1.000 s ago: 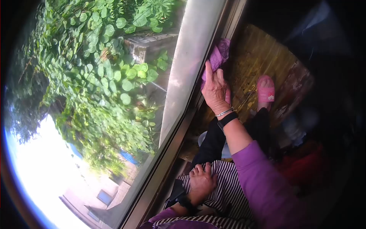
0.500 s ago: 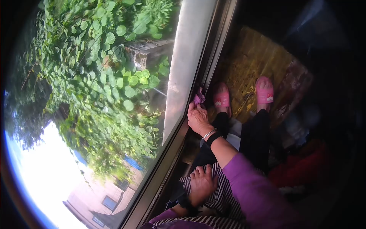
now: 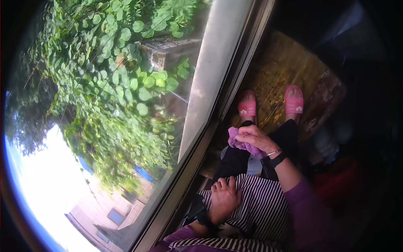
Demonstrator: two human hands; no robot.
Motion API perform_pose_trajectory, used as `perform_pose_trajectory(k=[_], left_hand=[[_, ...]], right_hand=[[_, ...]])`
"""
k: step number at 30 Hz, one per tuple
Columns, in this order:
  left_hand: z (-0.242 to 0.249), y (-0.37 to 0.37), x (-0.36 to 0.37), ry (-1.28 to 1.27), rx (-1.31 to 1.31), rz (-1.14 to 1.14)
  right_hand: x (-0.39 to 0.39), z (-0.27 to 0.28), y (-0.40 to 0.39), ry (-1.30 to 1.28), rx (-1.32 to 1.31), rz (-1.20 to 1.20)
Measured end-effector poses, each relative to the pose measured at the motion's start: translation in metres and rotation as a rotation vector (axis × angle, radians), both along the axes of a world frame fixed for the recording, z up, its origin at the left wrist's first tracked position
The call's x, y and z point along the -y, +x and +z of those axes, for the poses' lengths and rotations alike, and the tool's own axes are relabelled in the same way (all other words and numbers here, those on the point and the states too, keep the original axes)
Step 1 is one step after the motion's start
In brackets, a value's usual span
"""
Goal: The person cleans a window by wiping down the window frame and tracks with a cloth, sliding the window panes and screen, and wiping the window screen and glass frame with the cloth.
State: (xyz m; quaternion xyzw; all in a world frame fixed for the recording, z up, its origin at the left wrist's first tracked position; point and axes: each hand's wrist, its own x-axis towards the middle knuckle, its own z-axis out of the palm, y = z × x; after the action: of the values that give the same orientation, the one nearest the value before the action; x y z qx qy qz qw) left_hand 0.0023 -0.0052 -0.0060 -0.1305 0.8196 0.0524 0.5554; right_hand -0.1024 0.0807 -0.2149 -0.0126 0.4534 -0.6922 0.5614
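My right hand is closed on a crumpled purple cloth, held above my dark-trousered legs. A silver bangle and a black band circle that wrist. Lower down, my left hand rests against the black-and-white striped garment at my lap, its fingers a little bent and apart. Nothing shows in it. Just left of both hands runs the metal window frame.
Beyond the glass are a pale ledge, leafy green plants and a building. My feet wear pink slippers on a worn brownish floor. A dark red item lies in shadow at the right.
My right hand has pulled the purple cloth away from the window frame, moving right and back towards me. My left hand stays in about the same place.
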Motion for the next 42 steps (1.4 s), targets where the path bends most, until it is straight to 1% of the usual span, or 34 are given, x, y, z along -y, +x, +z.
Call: perform_pose_trajectory(k=[1, 2, 3, 5, 6, 7, 9, 10, 12, 13, 15, 16, 17, 19, 21, 22, 23, 25, 26, 27, 29, 30, 32, 33, 35, 37, 39, 40, 42], left_hand=[[0.0, 0.002, 0.001, 0.0, 0.005, 0.009], [-0.001, 0.003, 0.001, 0.0, 0.007, 0.02], [-0.002, 0.004, 0.0, -0.006, 0.008, 0.025], [-0.003, 0.006, 0.001, 0.002, 0.034, 0.046], [-0.003, 0.007, 0.002, -0.002, 0.038, 0.049], [-0.004, 0.009, 0.002, -0.003, 0.041, 0.048], [-0.005, 0.012, 0.003, -0.002, 0.047, 0.049], [-0.006, 0.013, 0.003, -0.007, 0.04, 0.043], [-0.006, 0.015, 0.003, -0.001, 0.044, 0.037], [-0.006, 0.015, 0.002, -0.008, 0.048, 0.039], [-0.006, 0.015, 0.002, -0.014, 0.047, 0.039], [-0.006, 0.015, 0.003, -0.014, 0.055, 0.036], [-0.007, 0.015, 0.003, -0.014, 0.061, 0.032], [-0.007, 0.012, 0.004, -0.013, 0.065, 0.043], [-0.006, 0.013, 0.004, -0.004, 0.076, 0.05], [-0.007, 0.015, 0.004, -0.016, 0.034, 0.016], [-0.007, 0.017, 0.004, -0.027, -0.006, -0.015], [-0.008, 0.016, 0.004, -0.015, 0.024, 0.012], [-0.008, 0.016, 0.004, -0.007, 0.054, 0.041], [-0.007, 0.016, 0.004, -0.005, 0.056, 0.044], [-0.008, 0.016, 0.004, -0.021, 0.058, 0.018], [-0.008, 0.017, 0.004, -0.02, 0.057, 0.021], [-0.007, 0.018, 0.003, -0.023, 0.027, 0.009], [-0.007, 0.019, 0.003, -0.019, 0.029, 0.006], [-0.007, 0.02, 0.004, -0.013, 0.009, 0.031], [-0.008, 0.019, 0.004, -0.014, 0.021, 0.031], [-0.007, 0.019, 0.003, -0.013, 0.035, 0.033], [-0.007, 0.018, 0.003, -0.014, 0.037, 0.024], [-0.008, 0.017, 0.004, -0.017, 0.038, 0.015]], right_hand=[[-0.001, -0.001, -0.004, 0.003, 0.152, -0.04], [-0.002, -0.002, -0.009, 0.017, 0.078, -0.017], [0.002, -0.003, -0.012, 0.012, 0.078, -0.012], [0.016, 0.0, -0.012, 0.371, -0.459, 0.011], [0.022, 0.006, -0.012, 0.646, -0.826, 0.059], [0.021, 0.013, -0.013, 0.878, -1.031, 0.263], [0.016, 0.019, -0.022, 0.866, -0.931, 0.039], [0.016, 0.022, -0.024, 0.864, -0.932, 0.04], [0.017, 0.027, -0.022, 0.846, -0.702, -0.347], [0.021, 0.023, -0.017, 0.849, -0.701, -0.344], [0.036, 0.013, -0.008, 0.751, -0.489, -0.55], [0.044, 0.014, -0.009, 0.785, -0.587, -0.541], [0.054, 0.009, -0.007, 0.733, -0.589, -0.529], [0.075, -0.002, 0.003, 0.766, -0.811, -0.358], [0.09, -0.007, 0.018, 0.795, -0.867, -0.174], [0.095, -0.009, 0.025, 0.79, -0.78, -0.041], [0.097, -0.012, 0.032, 0.792, -0.779, -0.043], [0.098, -0.01, 0.034, 0.804, -0.741, 0.28], [0.097, -0.011, 0.034, 0.762, -0.696, 0.392], [0.097, -0.01, 0.035, 0.761, -0.694, 0.395], [0.098, -0.008, 0.036, 0.727, -0.859, 0.395], [0.102, -0.009, 0.033, 0.726, -0.861, 0.397], [0.111, -0.011, 0.025, 0.69, -1.05, 0.5], [0.109, -0.015, 0.03, 0.695, -1.047, 0.499], [0.107, -0.022, 0.042, 0.698, -1.271, 0.45], [0.11, -0.019, 0.035, 0.682, -1.261, 0.483], [0.115, -0.018, 0.028, 0.627, -1.204, 0.577], [0.116, -0.018, 0.027, 0.628, -1.201, 0.578], [0.116, -0.016, 0.023, 0.605, -1.019, 0.593]])
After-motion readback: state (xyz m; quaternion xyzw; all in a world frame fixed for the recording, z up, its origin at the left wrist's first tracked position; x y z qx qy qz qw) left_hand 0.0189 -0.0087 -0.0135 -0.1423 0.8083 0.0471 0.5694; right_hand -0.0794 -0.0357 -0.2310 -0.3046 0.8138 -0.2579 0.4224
